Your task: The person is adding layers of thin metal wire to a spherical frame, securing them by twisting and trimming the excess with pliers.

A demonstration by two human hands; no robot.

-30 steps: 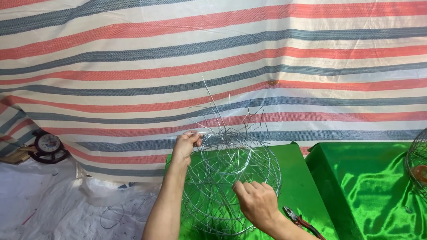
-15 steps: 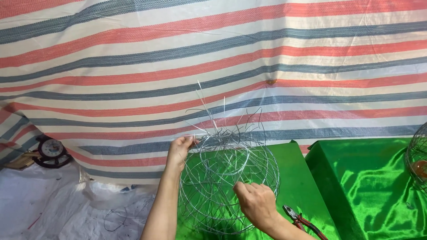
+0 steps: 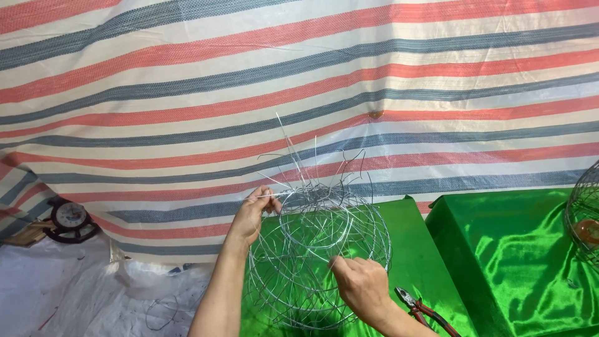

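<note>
Shaping a wire-frame ball (image 3: pixel 318 256)
My left hand (image 3: pixel 253 215) is pinching its ten-o'clock rim; my right hand (image 3: pixel 362 287) is gripping a five-o'clock strand; light, springy, probably snag-prone.

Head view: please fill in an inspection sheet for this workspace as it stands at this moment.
Surface: green satin-covered table; a second green table to its right.
Job's things: round wire frame with loose wire ends sticking up.
Clutter: red-handled pliers lying beside the frame.
Hands: left hand pinches a wire at the frame's top rim; right hand grips a wire lower down.
Cables: nothing seen.
Surroundings: striped tarp behind; white plastic sheet and a small clock at left; another wire cage at right edge.
</note>
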